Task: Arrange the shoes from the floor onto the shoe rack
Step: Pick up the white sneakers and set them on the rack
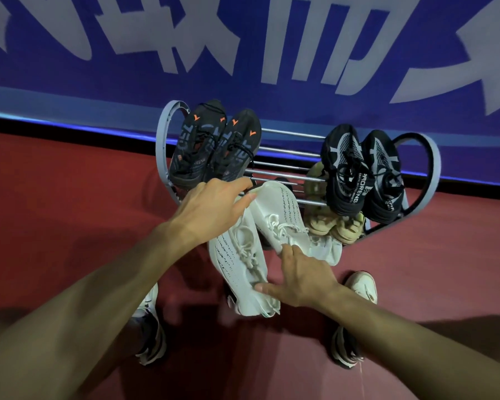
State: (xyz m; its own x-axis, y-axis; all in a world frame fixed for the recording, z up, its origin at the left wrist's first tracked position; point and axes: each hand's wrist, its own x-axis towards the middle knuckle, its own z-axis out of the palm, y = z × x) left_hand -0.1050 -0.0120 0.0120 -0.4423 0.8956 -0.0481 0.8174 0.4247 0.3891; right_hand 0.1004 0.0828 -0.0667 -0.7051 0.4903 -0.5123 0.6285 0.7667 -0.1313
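Observation:
A grey metal shoe rack (pixel 289 153) with heart-shaped ends stands against the blue wall. A black pair with orange marks (pixel 214 145) sits on its top left, and a black-and-grey pair (pixel 361 171) on its top right. A beige pair (pixel 329 223) lies on a lower tier. Two white knit sneakers (pixel 272 226) lean with their toes against the rack's middle. My left hand (pixel 211 206) rests on their toe ends, fingers curled over the left one. My right hand (pixel 300 278) grips both at the heel ends.
The floor is red. My own two feet in white-and-black shoes (pixel 358 287) stand on either side below the rack. A blue banner with large white characters (pixel 243 53) covers the wall behind.

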